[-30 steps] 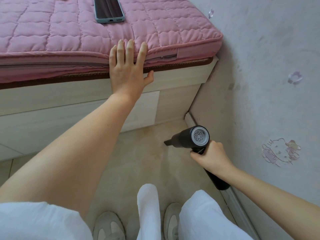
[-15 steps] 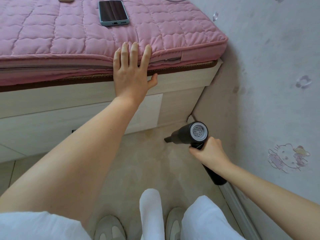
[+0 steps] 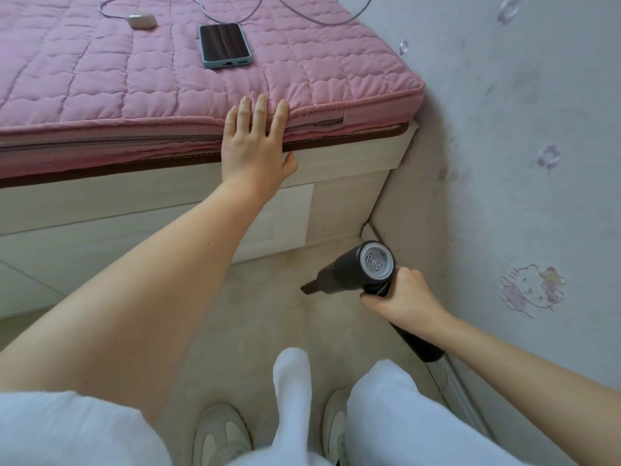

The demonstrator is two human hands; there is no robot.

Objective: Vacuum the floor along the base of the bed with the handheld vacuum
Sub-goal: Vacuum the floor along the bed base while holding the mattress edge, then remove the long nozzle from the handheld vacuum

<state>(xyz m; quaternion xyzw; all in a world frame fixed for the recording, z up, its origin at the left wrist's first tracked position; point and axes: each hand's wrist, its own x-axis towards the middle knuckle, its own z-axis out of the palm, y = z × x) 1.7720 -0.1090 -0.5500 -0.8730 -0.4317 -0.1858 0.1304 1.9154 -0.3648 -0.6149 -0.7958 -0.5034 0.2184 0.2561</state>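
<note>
Head view, looking forward and down.
The one camera looks from standing height at the bed's (image 3: 353, 183) near right corner and the floor (image 3: 255, 314) by the wall (image 3: 504, 163), close in.

Matt plastic vacuum (image 3: 349, 270), quilted cloth mattress (image 3: 134, 82)

No readable text, label, brand or number shows anywhere.
</note>
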